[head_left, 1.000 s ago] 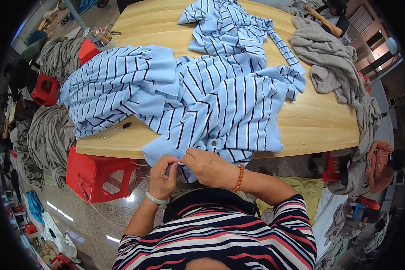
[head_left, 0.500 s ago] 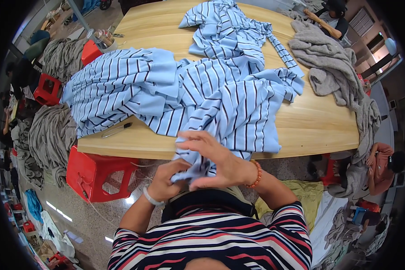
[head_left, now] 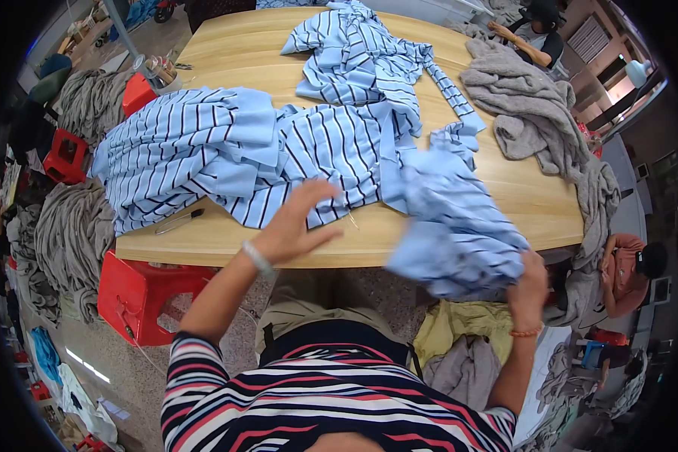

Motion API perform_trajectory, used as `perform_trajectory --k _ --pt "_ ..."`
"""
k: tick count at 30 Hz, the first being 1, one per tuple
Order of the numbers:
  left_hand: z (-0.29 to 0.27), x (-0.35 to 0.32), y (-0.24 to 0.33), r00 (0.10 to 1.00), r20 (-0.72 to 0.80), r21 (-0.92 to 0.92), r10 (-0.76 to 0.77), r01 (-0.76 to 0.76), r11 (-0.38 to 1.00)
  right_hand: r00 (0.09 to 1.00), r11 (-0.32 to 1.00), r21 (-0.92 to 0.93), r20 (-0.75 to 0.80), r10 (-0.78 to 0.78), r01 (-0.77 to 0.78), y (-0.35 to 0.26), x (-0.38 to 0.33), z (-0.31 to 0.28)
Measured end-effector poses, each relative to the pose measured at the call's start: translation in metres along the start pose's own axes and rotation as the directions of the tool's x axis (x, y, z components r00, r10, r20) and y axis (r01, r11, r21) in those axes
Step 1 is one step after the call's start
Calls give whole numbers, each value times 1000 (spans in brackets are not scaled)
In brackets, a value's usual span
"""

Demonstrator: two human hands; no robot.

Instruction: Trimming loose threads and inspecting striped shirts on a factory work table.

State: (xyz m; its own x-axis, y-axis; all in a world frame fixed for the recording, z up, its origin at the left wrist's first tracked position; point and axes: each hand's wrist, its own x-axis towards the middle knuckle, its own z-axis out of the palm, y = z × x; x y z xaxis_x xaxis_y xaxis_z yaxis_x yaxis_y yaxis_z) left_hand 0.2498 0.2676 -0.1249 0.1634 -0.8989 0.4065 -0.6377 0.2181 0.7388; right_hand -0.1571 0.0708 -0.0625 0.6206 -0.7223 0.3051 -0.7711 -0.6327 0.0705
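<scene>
A light blue garment with dark and white stripes (head_left: pixel 459 226) hangs off the front right table edge, smeared by motion. At its lower right corner my right hand (head_left: pixel 529 286) grips it. My left hand (head_left: pixel 297 222) hovers over the front edge with fingers spread, holding nothing, just before a spread of similar striped garments (head_left: pixel 331 147). Another bundle of the striped cloth (head_left: pixel 188 151) lies to the left, its plain blue band folded over. More of it (head_left: pixel 361 60) is heaped at the table's far side.
The wooden table (head_left: pixel 535 222) carries a dark-tipped thread snipper (head_left: pixel 177 221) near its front left edge. Grey fleece (head_left: pixel 527 98) drapes over the right side. A red stool (head_left: pixel 128 297) stands at the left; yellow cloth (head_left: pixel 452 324) lies low on the right. Co-workers sit at the right.
My right hand has swung right, carrying a striped garment away from the front middle. My left hand has let go of the cloth, opened and moved up and left.
</scene>
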Motion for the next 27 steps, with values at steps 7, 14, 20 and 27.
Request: perform_trajectory --k 7,14,20,27 --pt "42 63 -94 967 -154 434 -202 250 865 672 620 -524 117 731 -584 144 -84 -69" --pt "125 30 -39 982 118 55 -150 144 988 788 682 -528 39 615 -506 261 -69 -76" --pt "76 18 -16 996 -34 18 86 -86 996 887 799 -404 -76 455 -445 234 77 -78" --pt "27 24 -73 983 -130 445 -132 177 878 952 887 -348 -140 271 -303 143 128 -19"
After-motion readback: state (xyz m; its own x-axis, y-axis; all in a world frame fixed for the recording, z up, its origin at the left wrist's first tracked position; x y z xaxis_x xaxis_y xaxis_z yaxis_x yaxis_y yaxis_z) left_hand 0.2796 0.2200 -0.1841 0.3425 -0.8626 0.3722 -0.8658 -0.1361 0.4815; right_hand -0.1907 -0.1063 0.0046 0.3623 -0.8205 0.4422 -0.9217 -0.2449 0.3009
